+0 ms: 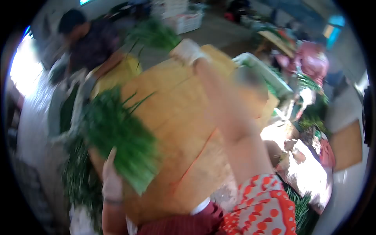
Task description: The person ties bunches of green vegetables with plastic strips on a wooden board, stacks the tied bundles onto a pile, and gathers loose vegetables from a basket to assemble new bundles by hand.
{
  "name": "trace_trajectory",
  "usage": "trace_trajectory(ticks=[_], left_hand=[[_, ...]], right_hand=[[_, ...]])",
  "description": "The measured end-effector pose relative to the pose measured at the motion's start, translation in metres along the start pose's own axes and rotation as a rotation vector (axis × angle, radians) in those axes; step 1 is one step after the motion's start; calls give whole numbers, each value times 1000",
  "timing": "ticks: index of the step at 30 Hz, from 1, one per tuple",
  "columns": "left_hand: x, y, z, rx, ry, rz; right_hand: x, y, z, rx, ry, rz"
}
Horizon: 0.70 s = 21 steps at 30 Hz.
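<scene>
A bunch of long green leaves like chives [117, 133] lies over the left side of a wooden board [188, 94]. My left hand [111, 180], in a pale glove, grips its lower left edge. The thumb shows on top; the other fingers are hidden. My right arm stretches across the board. At the far edge my right hand [187, 53], gloved and slightly blurred, has curled fingers. Just to its left is another heap of greens [152, 34]; whether the hand holds any of it cannot be made out. A red string [197, 156] lies on the board.
A person [94, 43] sits at the far left beside a yellow surface [121, 74]. White crates [188, 22] stand at the back. A white bin [266, 72] with greens is beyond the board's right edge, near another person in pink [309, 60]. More greens [80, 176] hang at the left.
</scene>
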<state>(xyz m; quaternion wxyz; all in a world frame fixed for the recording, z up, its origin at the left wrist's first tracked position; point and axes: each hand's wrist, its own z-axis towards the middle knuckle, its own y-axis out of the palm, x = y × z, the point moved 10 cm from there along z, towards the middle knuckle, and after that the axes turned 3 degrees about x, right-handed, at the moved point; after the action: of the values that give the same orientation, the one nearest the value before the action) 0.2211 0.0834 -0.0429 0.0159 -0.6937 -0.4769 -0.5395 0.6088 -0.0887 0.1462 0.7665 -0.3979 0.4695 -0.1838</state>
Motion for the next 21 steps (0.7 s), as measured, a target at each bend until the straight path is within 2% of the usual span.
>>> trace_trajectory(ticks=[1,2,3,4,5,8,12,13,14,15,16,18,19,21], left_hand=[[10,8,-10,16,62,37],[-1,-13,12,33,10,-77],[0,-20,19,65,38,-45],[-5,-19,28,-24,25,-88],[-11,-27,31,31,-7,-82],[-17,-32,45,58,-20,-120],[-9,-30,27,135,-34,-31],[-4,-25,19,147,-39,-91],[-2,-23,14,158,-44,-153],[4,-10,8,-35,41,-320],[3,-15,10,-38,47,-322],[1,-8,14,-239,67,-312],[-3,-8,21,-239,66,-313],[-2,-37,34,147,169,115]], right_hand=[[-16,9,-5,-63,-86,43],[-41,27,-21,-117,-134,81],[-67,44,-37,-173,-180,121],[-84,45,-69,-191,-55,259],[-94,53,-98,-205,72,391],[-103,115,-141,-311,107,459],[-123,141,-217,-308,34,311],[-125,145,-233,-306,28,312],[-124,147,-248,-283,31,179],[-122,146,-262,-258,35,48],[-124,146,-275,-254,30,48],[-112,145,-293,-231,125,-21],[-107,154,-295,-226,119,-92],[-108,166,-305,-281,134,-125]])
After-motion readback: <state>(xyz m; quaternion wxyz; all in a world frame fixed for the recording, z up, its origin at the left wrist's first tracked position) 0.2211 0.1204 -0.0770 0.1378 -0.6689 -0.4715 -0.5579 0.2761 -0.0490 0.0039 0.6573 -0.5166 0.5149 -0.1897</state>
